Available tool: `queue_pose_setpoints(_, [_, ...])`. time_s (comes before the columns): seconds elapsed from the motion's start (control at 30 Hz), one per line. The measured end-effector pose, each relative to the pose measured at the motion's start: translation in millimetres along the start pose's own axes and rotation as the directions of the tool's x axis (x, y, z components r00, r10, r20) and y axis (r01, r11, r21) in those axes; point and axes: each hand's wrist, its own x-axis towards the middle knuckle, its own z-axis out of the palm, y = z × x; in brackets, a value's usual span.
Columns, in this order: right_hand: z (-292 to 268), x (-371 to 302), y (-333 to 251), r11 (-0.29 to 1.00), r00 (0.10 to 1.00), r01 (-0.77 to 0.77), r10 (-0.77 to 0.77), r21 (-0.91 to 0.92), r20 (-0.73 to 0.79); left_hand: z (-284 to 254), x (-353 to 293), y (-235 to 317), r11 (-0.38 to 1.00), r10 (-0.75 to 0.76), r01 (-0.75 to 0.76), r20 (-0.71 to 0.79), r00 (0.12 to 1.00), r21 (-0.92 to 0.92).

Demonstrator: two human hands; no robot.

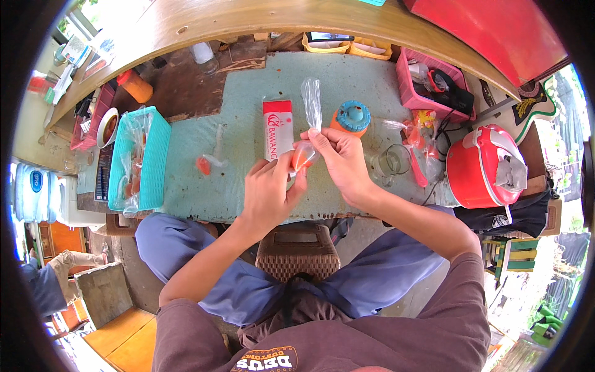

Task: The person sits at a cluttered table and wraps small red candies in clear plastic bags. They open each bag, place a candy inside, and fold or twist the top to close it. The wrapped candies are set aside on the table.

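- The clear plastic bag [312,102] is held up over the near part of the table [204,136], between the two hands; its orange-red filling [304,157] sits in the lower end, partly covered by fingers.
- The left hand [268,189] has its thumb and index finger closed on the filled end; its other fingers curl behind, and their tips are hard to make out.
- The right hand [343,160] pinches the bag just above the filling, thumb in front; what the hidden fingertips press on I cannot tell.
- Above that pinch, the bag's loose top stands up, so transparent that its edges blur into the table.
- The red-and-white packet [277,124] lies just left of the bag, its lower end hidden by the left hand.
- The orange jar [351,119] with a blue lid stands beyond the right hand, which covers its base.
- The glass [395,162] stands beside the right forearm, its contents unclear.
- A small filled bag [204,165] lies left of the left hand.
- In the turquoise basket [158,161], more bags overlap too closely to count.
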Motion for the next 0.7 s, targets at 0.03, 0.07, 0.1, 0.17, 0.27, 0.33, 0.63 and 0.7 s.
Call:
queue_pose_setpoints(0.03, [-0.2, -0.3, 0.1, 1.0, 1.0, 0.005, -0.005, -0.01, 0.001, 0.9, -0.5, 0.8, 0.979, -0.126, 0.132, 0.047, 0.991, -0.154])
queue_pose_setpoints(0.07, [-0.1, -0.7, -0.2, 1.0, 1.0, 0.01, -0.01, -0.02, 0.002, 1.8, -0.7, 1.0, 0.917, -0.241, 0.265, 0.113, 0.964, -0.297])
queue_pose_setpoints(0.1, [0.0, -1.2, -0.9, 0.999, 1.0, 0.026, -0.026, -0.019, 0.011, 3.2, -0.5, 0.6, 0.833, -0.266, 0.323, 0.186, 0.946, -0.448])
queue_pose_setpoints(0.17, [0.3, -1.9, -2.9, 0.997, 0.996, 0.083, -0.083, -0.001, 0.044, 7.0, 1.4, -1.3, 0.584, -0.269, 0.433, 0.339, 0.902, -0.687])
queue_pose_setpoints(0.27, [0.4, -2.7, -5.9, 0.997, 0.997, 0.067, -0.065, -0.041, 0.05, 10.4, 2.5, -4.8, 0.095, -0.252, 0.609, 0.573, 0.78, -0.788])
queue_pose_setpoints(0.33, [0.5, -2.6, -7.5, 0.998, 0.997, 0.063, -0.063, -0.001, 0.053, 9.4, 3.5, -7.2, 0.107, -0.239, 0.623, 0.589, 0.772, -0.775])
queue_pose_setpoints(0.63, [-5.3, 0.0, -24.3, 0.988, 0.999, -0.051, 0.053, 0.145, -0.008, 12.5, 0.9, 6.9, 0.983, 0.035, -0.063, -0.164, 0.986, -0.172])
queue_pose_setpoints(0.7, [-2.8, -1.6, -23.6, 0.988, 0.999, -0.033, 0.036, 0.15, -0.019, 13.4, 1.4, 7.5, 0.991, 0.128, -0.132, -0.189, 0.974, -0.011])
